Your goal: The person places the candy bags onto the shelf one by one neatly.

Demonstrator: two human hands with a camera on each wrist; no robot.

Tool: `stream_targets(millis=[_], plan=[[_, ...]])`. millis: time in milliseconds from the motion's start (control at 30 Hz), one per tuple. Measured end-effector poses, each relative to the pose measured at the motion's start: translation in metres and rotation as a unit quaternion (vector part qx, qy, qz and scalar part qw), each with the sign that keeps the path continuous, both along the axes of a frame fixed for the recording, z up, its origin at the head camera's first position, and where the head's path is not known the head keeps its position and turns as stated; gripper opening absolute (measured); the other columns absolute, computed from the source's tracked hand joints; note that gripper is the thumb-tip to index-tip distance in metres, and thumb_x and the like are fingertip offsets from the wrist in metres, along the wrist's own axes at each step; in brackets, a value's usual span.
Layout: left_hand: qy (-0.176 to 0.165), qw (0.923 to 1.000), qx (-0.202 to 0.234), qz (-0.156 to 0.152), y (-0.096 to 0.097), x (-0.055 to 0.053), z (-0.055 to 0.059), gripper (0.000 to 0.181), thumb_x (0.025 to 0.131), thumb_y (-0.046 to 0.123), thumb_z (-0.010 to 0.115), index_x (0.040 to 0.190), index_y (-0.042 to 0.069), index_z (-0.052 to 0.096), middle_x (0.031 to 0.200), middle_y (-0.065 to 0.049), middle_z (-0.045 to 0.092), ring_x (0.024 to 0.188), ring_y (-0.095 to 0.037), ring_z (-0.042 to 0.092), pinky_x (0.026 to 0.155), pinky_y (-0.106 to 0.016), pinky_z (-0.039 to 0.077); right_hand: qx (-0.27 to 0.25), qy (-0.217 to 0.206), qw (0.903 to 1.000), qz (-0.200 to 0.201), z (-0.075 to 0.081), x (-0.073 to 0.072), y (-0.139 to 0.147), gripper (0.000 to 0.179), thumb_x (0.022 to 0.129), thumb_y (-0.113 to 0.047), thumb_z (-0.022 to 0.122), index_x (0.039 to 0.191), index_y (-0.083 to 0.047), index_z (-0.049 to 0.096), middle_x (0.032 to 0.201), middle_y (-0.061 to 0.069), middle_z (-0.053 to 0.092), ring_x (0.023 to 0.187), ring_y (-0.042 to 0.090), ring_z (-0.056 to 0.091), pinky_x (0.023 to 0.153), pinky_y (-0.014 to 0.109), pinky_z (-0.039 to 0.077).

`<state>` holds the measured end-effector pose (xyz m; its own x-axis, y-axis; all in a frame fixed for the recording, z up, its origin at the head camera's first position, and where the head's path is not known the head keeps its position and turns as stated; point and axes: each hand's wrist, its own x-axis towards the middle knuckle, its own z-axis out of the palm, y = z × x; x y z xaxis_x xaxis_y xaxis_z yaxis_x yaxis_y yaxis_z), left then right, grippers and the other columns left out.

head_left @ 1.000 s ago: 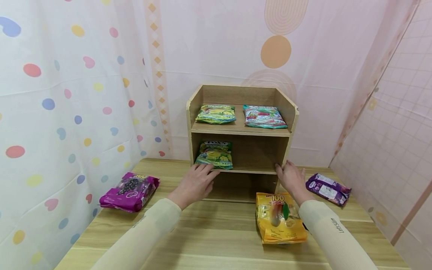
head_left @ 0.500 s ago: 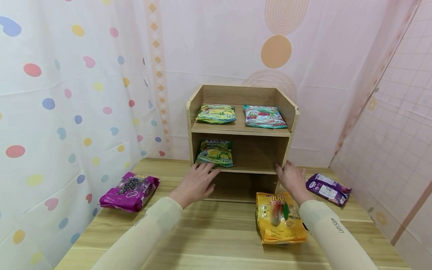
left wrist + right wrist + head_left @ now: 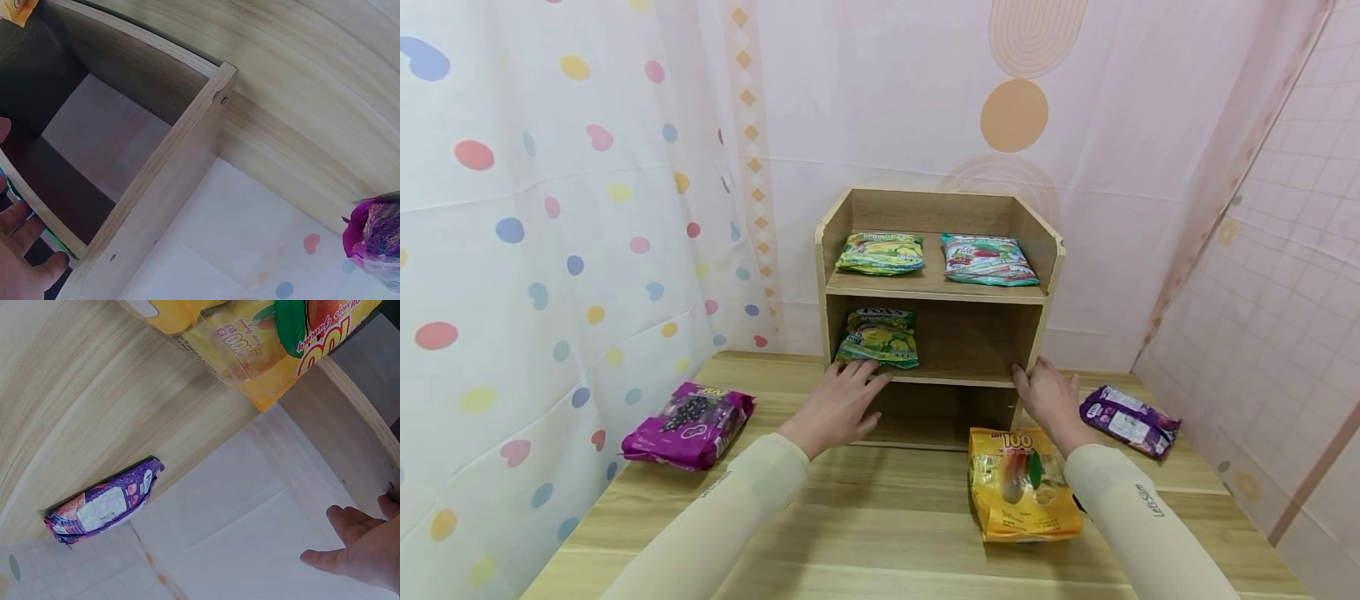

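Note:
In the head view my left hand (image 3: 842,407) is at the front edge of the middle shelf, fingertips at the bottom of a green-and-yellow Fox's candy bag (image 3: 880,337) standing leaned back inside. In the left wrist view the fingers (image 3: 25,234) reach over the board edge onto the bag. My right hand (image 3: 1051,400) holds the right side panel of the small wooden shelf unit (image 3: 936,293), thumb at the inner front edge and fingers outside. Its other fingers (image 3: 322,557) spread loosely in the right wrist view. Two more candy bags, yellow-green (image 3: 882,253) and teal-white (image 3: 988,259), lie on the top shelf.
A yellow mango gummy bag (image 3: 1022,492) stands before the unit's lower right, close under the right forearm. Purple grape gummies (image 3: 688,427) lie left on the wooden table (image 3: 850,533); a small purple packet (image 3: 1130,421) lies right. Patterned curtains (image 3: 587,208) surround the table.
The green-and-yellow bag has slid slightly back into the middle shelf, with my left fingers following a little. The right hand stays in place on the side panel.

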<state>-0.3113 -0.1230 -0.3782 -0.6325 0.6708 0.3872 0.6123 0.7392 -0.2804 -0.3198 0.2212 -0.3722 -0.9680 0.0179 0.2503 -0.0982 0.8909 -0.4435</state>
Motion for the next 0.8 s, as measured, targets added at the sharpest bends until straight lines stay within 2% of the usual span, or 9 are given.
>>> stream_targets(millis=[267,567,800], plan=[[-0.008,0.9999,-0.005,0.012,0.001,0.0,0.0,0.057,0.093,0.039,0.065,0.142,0.014,0.051,0.136,-0.012,0.054,0.124,-0.031,0.051,0.103,-0.056,0.038,0.0,0.004,1.0,-0.001,0.0,0.0,0.0,0.054,0.107,-0.035,0.035,0.13,0.008,0.058,0.144,0.029,0.045,0.134,0.048,0.038,0.109,0.072,0.004],[0.026,0.9995,0.018,0.01,-0.004,0.0,-0.004,0.051,0.095,0.041,0.063,0.137,0.012,0.056,0.125,-0.012,0.059,0.115,-0.031,0.056,0.104,-0.055,0.036,-0.001,0.006,1.0,-0.003,0.001,0.0,-0.001,0.053,0.107,-0.035,0.036,0.136,0.006,0.054,0.141,0.029,0.048,0.132,0.049,0.04,0.109,0.072,0.004],[0.057,0.9976,0.041,0.004,-0.01,0.0,-0.004,0.047,0.096,0.041,0.063,0.133,0.012,0.059,0.123,-0.011,0.06,0.113,-0.03,0.058,0.104,-0.052,0.038,-0.001,0.0,1.0,-0.003,0.0,0.0,-0.001,0.055,0.107,-0.036,0.034,0.13,0.008,0.057,0.144,0.03,0.045,0.134,0.049,0.038,0.109,0.071,0.004]])
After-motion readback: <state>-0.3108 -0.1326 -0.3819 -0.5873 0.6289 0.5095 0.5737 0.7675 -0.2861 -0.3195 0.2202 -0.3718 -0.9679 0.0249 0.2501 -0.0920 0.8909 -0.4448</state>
